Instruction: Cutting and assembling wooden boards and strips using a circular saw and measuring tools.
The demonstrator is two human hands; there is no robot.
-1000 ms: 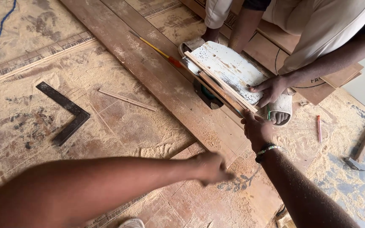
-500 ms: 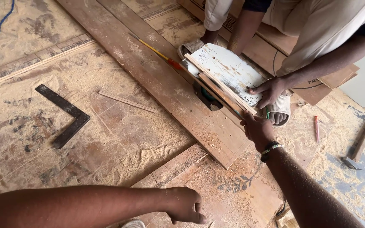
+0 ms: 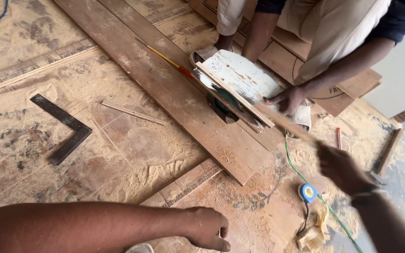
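A: Right hand (image 3: 341, 167) closed on the end of a thin wood strip (image 3: 284, 122), blurred; the strip runs up toward the saw (image 3: 240, 84), which sits on the long plank (image 3: 174, 93).

B: Left hand (image 3: 207, 228)?

A: Loosely curled, knuckles down near the plywood floor (image 3: 118, 145), low in view. Cannot tell whether it holds anything.

B: The other person?

A: One hand (image 3: 287, 99) rests on the saw's white base, touching the strip's far end.

B: Risks?

A: Judgement only: the strip is slender and could snap or whip near the blade guard. The green cord (image 3: 305, 180) and tape measure (image 3: 308, 192) lie just beside the right wrist; a snag is possible. Sawdust may make footing slippery.
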